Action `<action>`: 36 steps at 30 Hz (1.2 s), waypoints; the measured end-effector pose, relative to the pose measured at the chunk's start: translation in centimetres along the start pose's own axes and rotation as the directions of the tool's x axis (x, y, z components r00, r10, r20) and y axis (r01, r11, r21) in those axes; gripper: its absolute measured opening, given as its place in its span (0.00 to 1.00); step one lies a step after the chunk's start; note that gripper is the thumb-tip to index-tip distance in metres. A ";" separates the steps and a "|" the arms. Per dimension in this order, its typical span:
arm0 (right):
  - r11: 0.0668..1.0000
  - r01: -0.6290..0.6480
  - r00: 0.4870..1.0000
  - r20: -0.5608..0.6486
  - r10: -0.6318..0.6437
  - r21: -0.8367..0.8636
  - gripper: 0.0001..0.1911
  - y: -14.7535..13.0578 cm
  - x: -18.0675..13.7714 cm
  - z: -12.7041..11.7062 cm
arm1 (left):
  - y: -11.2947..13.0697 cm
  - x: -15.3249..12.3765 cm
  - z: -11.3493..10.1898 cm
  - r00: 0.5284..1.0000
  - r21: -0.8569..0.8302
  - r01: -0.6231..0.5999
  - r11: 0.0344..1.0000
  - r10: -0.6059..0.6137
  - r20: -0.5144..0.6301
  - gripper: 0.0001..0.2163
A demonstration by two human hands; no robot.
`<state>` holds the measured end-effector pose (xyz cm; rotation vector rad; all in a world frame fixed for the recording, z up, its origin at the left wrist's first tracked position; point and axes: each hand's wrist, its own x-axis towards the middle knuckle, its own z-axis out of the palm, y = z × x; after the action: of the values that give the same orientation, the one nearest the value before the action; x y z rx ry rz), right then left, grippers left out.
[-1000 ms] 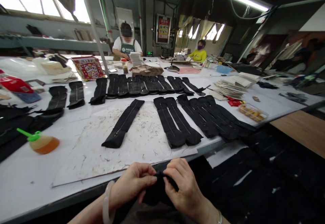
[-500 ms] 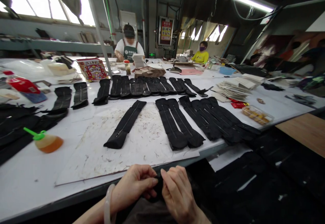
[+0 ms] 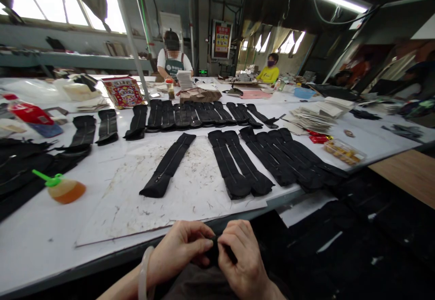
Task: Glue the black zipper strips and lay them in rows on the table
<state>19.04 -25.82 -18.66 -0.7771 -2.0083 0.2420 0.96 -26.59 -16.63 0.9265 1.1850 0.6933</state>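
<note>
Close to my body, below the table's front edge, my left hand (image 3: 183, 248) pinches a piece of black fabric (image 3: 214, 251) between thumb and fingers. My right hand (image 3: 242, 257) is curled closed against the same piece, right beside the left. Most of the fabric is hidden by the hands and dark against my dark clothing, so its shape cannot be made out. Beyond the hands, one black zippered strip (image 3: 168, 166) lies slanted on a white board (image 3: 136, 214). A pair of zippered strips (image 3: 238, 166) lies to its right, then an overlapping group (image 3: 288, 159).
A row of zippered strips (image 3: 190, 115) lies farther back. Left stand a green-nozzled bottle (image 3: 66, 191) of amber liquid and a red bottle (image 3: 32, 116). Card stacks (image 3: 311, 118) and a plastic box (image 3: 344, 152) are right. Co-workers (image 3: 175, 60) sit across the table.
My right hand's fingers have curled in and shifted slightly at the black fabric. My left hand has hardly moved. The co-worker in the apron has leaned forward, head lowered.
</note>
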 end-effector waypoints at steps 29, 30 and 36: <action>0.669 -0.639 0.764 0.408 0.499 0.378 0.10 0.0 -1.4 2.2 | -0.3 -1.2 -3.0 0.999 -0.026 0.009 1.000 -0.008 0.039 0.17; 0.681 -0.635 0.768 0.389 0.508 0.364 0.12 -0.2 -1.4 2.5 | -0.3 -1.2 -2.9 0.999 0.012 -0.004 1.000 0.003 0.044 0.17; 0.767 -0.578 0.804 0.353 0.479 0.278 0.10 -1.0 -1.3 3.6 | 0.4 -1.5 -2.6 0.991 0.467 -0.091 0.879 0.127 -0.046 0.13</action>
<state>16.07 -26.86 -21.06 -1.0974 -1.8437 1.0869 -1.90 -27.11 -15.88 1.3884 1.4060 0.5426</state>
